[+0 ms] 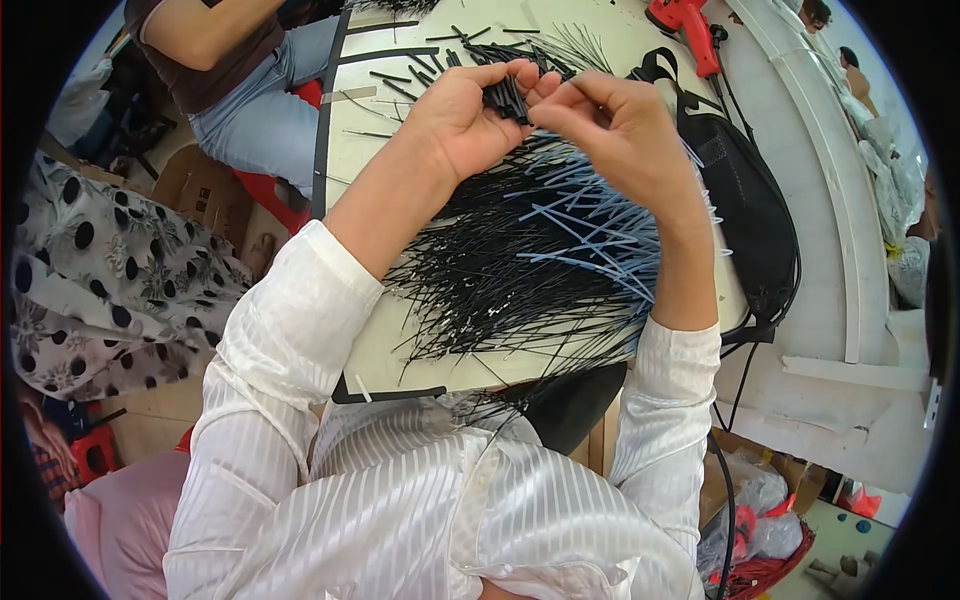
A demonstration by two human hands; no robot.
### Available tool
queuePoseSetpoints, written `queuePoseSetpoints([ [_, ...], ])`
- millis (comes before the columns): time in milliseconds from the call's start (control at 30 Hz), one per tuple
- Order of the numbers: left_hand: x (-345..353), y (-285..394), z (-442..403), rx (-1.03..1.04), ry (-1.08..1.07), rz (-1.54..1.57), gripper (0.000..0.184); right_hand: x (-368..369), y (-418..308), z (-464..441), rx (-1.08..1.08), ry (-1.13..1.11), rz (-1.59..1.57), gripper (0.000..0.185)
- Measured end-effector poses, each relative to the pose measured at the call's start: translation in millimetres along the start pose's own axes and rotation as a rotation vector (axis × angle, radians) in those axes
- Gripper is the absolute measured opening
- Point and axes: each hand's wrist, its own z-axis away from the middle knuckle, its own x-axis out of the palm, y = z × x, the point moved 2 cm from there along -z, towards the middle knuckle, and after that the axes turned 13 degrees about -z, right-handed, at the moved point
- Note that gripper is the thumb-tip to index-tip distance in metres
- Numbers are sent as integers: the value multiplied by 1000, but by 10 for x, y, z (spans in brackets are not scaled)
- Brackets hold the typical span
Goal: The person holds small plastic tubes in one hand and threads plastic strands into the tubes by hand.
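The only marks that look like print are dark ones on a cardboard box [205,190], well out to the left of your left hand; they are too small to read.

Your left hand [465,125] is turned palm up and cupped, its fingers and thumb curled around a bundle of short black tubes [508,100]. Your right hand [615,115] is just beside that bundle, thumb and fingers bent in toward each other; you cannot tell from this view whether the tips meet or pinch anything.

Beyond your hands, more loose black pieces [480,50] lie scattered on the pale table [385,345]. Nearer to you than your hands, between your forearms, a broad heap of thin black strands [470,270] covers much of the top, with light blue strands [590,215] on its right side, below your right hand.

To the right of your right hand sits a black fabric bag [740,200], and farther beyond it is a red tool [685,28] with a cable. Past your left hand, a person in jeans [255,120] sits on a red stool [280,205]; nearer on that side hangs dotted fabric [120,280].
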Motion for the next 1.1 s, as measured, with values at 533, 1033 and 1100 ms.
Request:
queuePoseSetpoints([
  [533, 105, 24, 99, 101, 83, -26, 19, -49, 115, -11, 0, 73, 120, 14],
  [1033, 112, -51, 107, -22, 4, -193, 14, -24, 106, -2, -48, 135, 152, 19],
  [1100, 91, 7, 100, -18, -10, -164, 15, -61, 90, -4, -50, 126, 103, 19],
])
